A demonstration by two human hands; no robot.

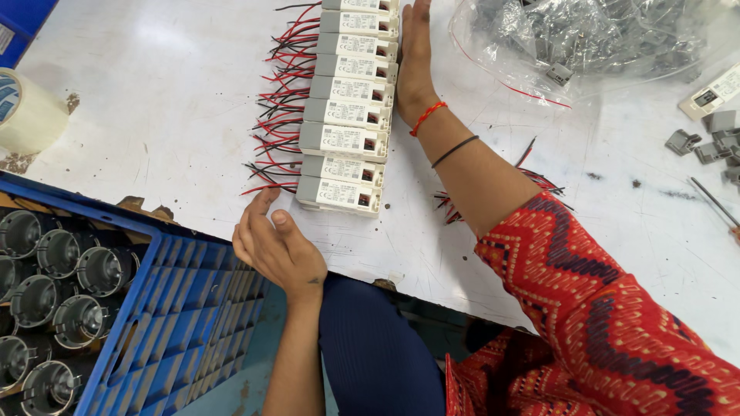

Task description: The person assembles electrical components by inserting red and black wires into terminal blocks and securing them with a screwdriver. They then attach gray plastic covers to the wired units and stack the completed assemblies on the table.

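White driver boxes [351,115] in row; right hand [415,62] flat against row, left hand [277,246] open, empty, near end.

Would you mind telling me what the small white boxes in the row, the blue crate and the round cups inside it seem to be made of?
White boxes: likely matte moulded plastic, going by their even, dull faces. Blue crate: rigid plastic, judging by its moulded ribbed lattice. Round cups: apparently metal, possibly aluminium, given their grey, softly reflective walls, though metallised plastic cannot be ruled out.

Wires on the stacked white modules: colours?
Red and black wires, head view, fanning left of the modules.
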